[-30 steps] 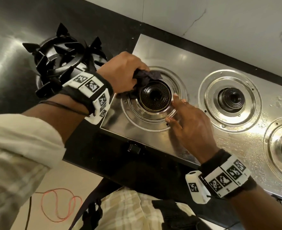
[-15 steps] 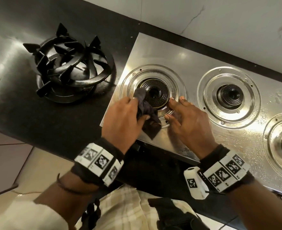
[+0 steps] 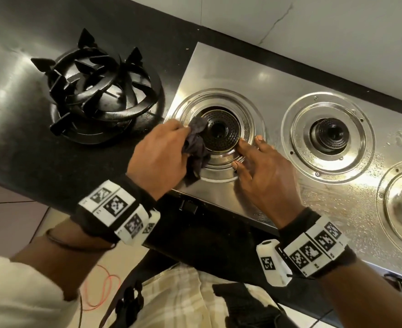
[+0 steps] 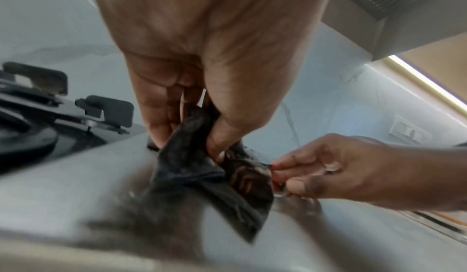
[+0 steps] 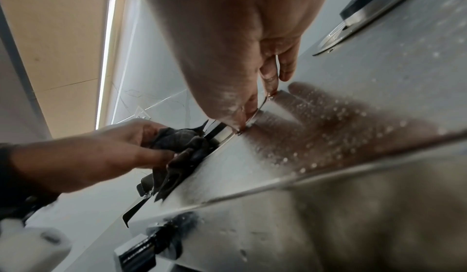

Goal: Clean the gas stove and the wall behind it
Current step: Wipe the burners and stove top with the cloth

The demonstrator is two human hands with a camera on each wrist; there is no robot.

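Three burner wells show on the steel gas stove [image 3: 218,74]; work is at the leftmost burner [image 3: 220,131]. The left hand [image 3: 158,159] pinches a dark cloth [image 3: 196,147] between thumb and curled fingers and holds it against the left side of that burner's ring, with a tail of cloth trailing down onto the stove's front part. The left wrist view confirms the pinch: cloth bunched at the fingertips [image 4: 161,134], loose end lying on the metal. The right hand [image 3: 266,176] lies flat on the stove top just right of the burner, fingers straight and spread, grasping nothing; its fingertips [image 5: 246,114] touch the edge of the pressed ring around the burner. Water droplets bead on the steel under and to the right of that hand. Whether the ring itself is lifted or seated cannot be told; the wrist view is blurred there. Black pan supports [image 3: 98,98] sit stacked on the dark counter [image 3: 18,143], left of the stove and apart from it. Pale wall [image 3: 313,31] runs behind the stove, with a thin crack line visible.
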